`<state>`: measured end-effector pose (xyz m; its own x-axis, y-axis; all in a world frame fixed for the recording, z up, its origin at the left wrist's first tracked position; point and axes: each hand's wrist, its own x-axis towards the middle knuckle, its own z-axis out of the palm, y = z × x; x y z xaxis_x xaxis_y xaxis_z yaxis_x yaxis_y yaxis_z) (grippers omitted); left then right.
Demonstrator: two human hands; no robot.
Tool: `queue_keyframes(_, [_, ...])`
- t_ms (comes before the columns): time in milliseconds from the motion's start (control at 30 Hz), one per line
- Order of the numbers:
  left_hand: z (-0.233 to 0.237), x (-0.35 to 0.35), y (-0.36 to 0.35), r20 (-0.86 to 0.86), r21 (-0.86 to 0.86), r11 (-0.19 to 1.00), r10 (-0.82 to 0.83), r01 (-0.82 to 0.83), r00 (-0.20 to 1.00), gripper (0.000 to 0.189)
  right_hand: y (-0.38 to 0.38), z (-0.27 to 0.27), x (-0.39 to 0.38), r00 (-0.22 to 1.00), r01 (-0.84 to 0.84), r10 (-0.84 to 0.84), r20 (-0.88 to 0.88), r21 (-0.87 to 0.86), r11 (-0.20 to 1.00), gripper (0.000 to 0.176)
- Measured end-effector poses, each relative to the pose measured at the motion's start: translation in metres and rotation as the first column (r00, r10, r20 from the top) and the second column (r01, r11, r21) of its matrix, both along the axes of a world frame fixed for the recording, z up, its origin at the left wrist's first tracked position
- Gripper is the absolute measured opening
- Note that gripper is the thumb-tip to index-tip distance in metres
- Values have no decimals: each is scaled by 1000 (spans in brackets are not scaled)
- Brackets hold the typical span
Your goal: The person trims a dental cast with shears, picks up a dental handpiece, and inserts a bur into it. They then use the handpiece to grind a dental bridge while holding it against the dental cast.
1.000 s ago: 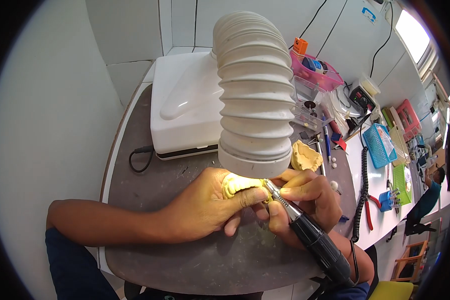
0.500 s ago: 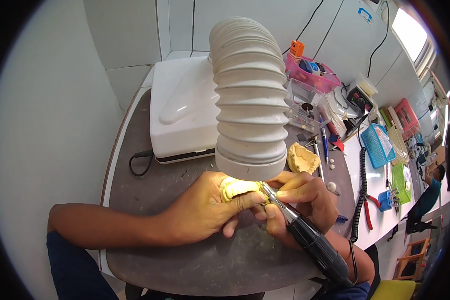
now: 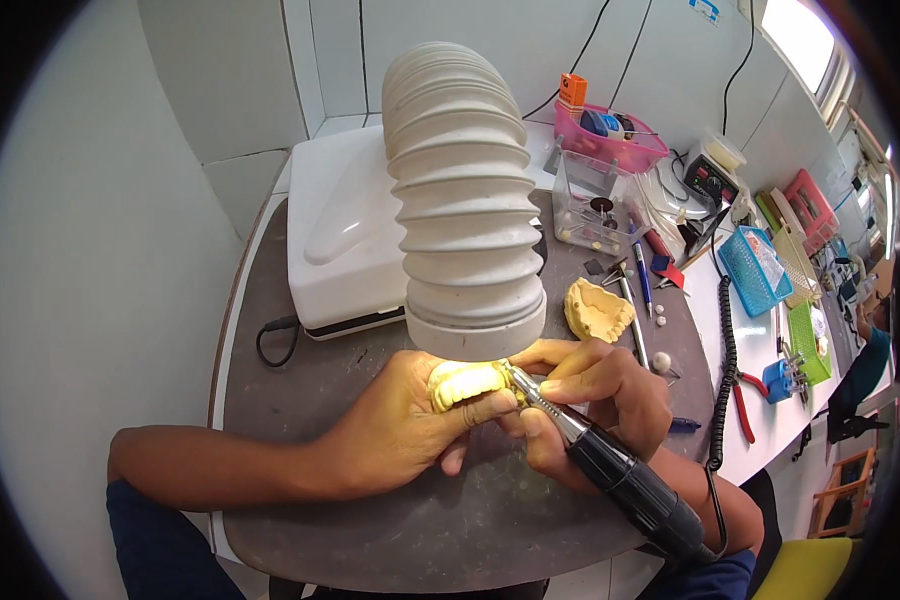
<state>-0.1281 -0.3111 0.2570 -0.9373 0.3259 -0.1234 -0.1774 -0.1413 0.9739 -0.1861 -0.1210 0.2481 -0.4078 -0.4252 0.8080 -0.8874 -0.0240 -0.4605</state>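
Note:
A yellowish dental cast with a row of teeth is gripped in my left hand, the thumb along its lower edge. My right hand is closed pen-like around a rotary handpiece, silver at the nose and black behind. Its tip meets or nearly meets the right end of the cast; the exact contact is too small to tell. Both hands are just below the mouth of a ribbed white suction hose, in yellow light. A second plaster cast lies on the grey mat beyond my right hand.
Left of the hose stands a white machine housing. To the right are a clear box, a pink basket, a blue basket, red-handled pliers and a coiled cord. A person is at the far right.
The camera view has shifted slightly, so the hose and housing appear further left. The cast looks a little rotated, showing more of its teeth. Both grips stay the same.

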Motion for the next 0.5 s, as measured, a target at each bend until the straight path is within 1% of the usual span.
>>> queue_keyframes(133, [0,0,0,-22,-21,1000,-6,5,1000,26,1,-5,0,999,14,-14,31,-12,1000,28])
queue_keyframes(200, [-1,0,0,-19,-20,1000,0,-1,1000,26,-1,-5,0,999,-6,8,33,-51,999,27])
queue_keyframes(367, [0,1,0,-26,-38,999,-3,2,1000,26,-1,-5,0,1000,17,-15,27,-47,999,26])
queue_keyframes(433, [1,1,0,-13,-19,1000,-2,1,1000,26,-1,-4,0,999,21,-19,26,-52,998,26])
queue_keyframes(500, [-1,1,0,-12,-13,1000,0,0,1000,26,-1,-4,0,1000,-3,4,14,-39,999,27])
